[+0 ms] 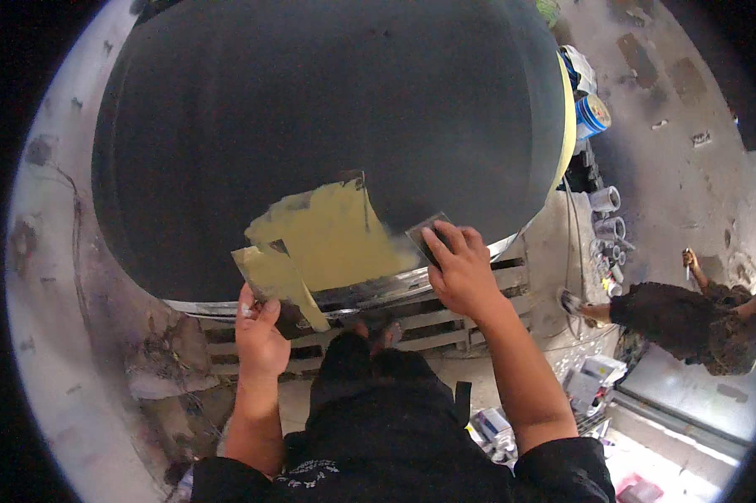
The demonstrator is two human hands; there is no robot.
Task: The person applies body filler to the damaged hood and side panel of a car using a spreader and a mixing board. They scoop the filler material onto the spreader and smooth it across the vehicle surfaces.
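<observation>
I see a dark curved panel at twelve o'clock, a yellow patch at its six — my left hand pinching a smeared sheet at seven, my right hand gripping a spreader at the patch's three

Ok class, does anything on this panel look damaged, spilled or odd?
The yellow putty patch at the near edge of the dark curved panel stands out: ragged outline, uneven, streaky cover against an otherwise dark surface. Any damage beneath is hidden.
</observation>
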